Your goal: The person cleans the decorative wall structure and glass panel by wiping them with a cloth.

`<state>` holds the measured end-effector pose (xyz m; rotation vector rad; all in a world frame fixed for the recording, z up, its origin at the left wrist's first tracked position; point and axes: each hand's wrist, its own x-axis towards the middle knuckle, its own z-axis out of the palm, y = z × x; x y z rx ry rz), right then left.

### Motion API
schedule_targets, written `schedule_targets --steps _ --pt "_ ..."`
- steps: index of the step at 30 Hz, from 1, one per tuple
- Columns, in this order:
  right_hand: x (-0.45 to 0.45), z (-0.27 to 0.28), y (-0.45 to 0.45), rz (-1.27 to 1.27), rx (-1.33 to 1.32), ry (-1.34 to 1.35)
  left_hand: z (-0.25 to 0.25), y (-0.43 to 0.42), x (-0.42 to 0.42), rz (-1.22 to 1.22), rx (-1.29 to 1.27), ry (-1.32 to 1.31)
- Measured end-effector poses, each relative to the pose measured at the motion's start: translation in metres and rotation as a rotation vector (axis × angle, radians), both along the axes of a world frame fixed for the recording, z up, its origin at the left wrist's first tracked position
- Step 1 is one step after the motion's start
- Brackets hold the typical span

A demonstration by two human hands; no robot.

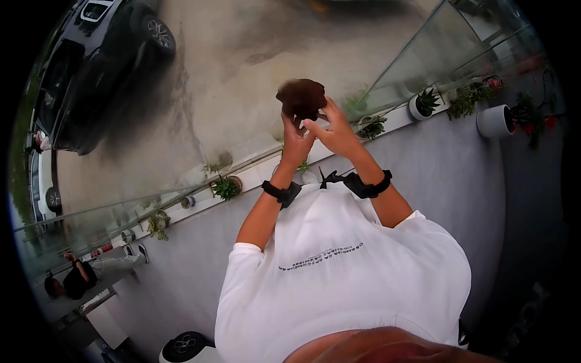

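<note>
A dark brown lumpy object (302, 97) is held up in front of me, over the ledge and beyond it the paved ground. My left hand (295, 143) grips its lower left side from beneath, partly hidden by it. On the lower right side, my right hand (336, 132) has its fingers around the edge and its thumb pointing toward my left hand. The two hands nearly touch below the object. What exactly the object is cannot be made out. Black bands circle both wrists.
A white ledge (260, 169) with a glass railing (399, 66) crosses the view. On it stand a spiky plant (226, 188), a white pot (419, 109) and other plants. A grey pot (495, 121) is at right. Beyond the glass is a dark car (112, 66). Another person (82, 275) is at lower left.
</note>
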<state>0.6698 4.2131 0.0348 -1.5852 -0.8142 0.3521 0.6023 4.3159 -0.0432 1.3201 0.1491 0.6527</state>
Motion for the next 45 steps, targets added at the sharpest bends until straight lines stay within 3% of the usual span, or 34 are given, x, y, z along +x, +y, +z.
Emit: schedule_targets --steps 1,2,3,4,5,7,9,11,13,14,16,17,19,20,23,24,29,34,36,39,45 --pt "0.002 0.006 -0.013 0.060 -0.019 -0.043 0.011 -0.004 0.009 -0.015 -0.005 0.002" --pt "0.006 0.012 -0.027 0.045 -0.026 -0.039 0.023 -0.007 0.018 0.084 0.050 0.165" --pt "0.011 0.021 -0.040 0.093 -0.208 -0.155 0.041 -0.009 0.027 0.184 0.110 0.326" --pt "0.017 0.029 -0.055 0.147 -0.391 -0.267 0.055 -0.015 0.039 0.207 0.225 0.320" --pt "0.021 0.037 -0.071 0.141 -0.395 -0.262 0.064 -0.022 0.048 0.173 0.380 0.283" --pt "0.045 0.053 -0.101 -0.054 -0.483 -0.453 0.072 -0.033 0.076 0.068 0.340 0.173" --pt "0.077 0.068 -0.139 -0.207 -0.412 -0.563 0.086 -0.045 0.099 0.132 0.452 0.044" --pt "0.092 0.098 -0.154 -0.621 -0.102 -0.611 0.108 -0.052 0.117 0.198 0.558 -0.089" --pt "0.125 0.109 -0.169 -0.947 0.083 -0.868 0.133 -0.056 0.134 0.316 0.918 -0.370" --pt "0.139 0.116 -0.173 -0.953 0.075 -0.866 0.142 -0.059 0.144 0.306 0.915 -0.369" --pt "0.163 0.125 -0.172 -0.983 -0.013 -1.045 0.155 -0.060 0.166 0.329 1.279 -0.479" --pt "0.174 0.125 -0.169 -0.994 -0.039 -1.106 0.152 -0.062 0.173 0.328 1.281 -0.486" --pt "0.195 0.116 -0.163 -0.679 0.225 -0.659 0.132 -0.068 0.190 0.262 1.470 -0.187" --pt "0.204 0.110 -0.156 -0.654 0.256 -0.625 0.119 -0.067 0.195 0.190 1.489 -0.122" --pt "0.221 0.088 -0.138 -0.571 0.289 -0.560 0.076 -0.077 0.197 0.096 1.455 0.010" --pt "0.227 0.081 -0.140 -0.663 0.225 -0.685 0.059 -0.077 0.195 0.097 1.456 0.011" --pt "0.218 0.085 -0.132 -0.641 0.264 -0.685 -0.020 -0.053 0.169 -0.134 1.329 0.250" --pt "0.222 0.080 -0.129 -0.707 0.268 -0.694 -0.095 -0.002 0.107 -0.077 1.167 0.291" --pt "0.221 0.081 -0.128 -0.742 0.266 -0.693 -0.090 0.021 0.078 -0.139 0.929 0.285" --pt "0.216 0.084 -0.125 -0.775 0.262 -0.703 -0.077 0.060 0.039 -0.106 0.886 0.310" --pt "0.215 0.082 -0.125 -0.831 0.252 -0.751 0.021 0.093 -0.042 0.147 0.628 0.478"
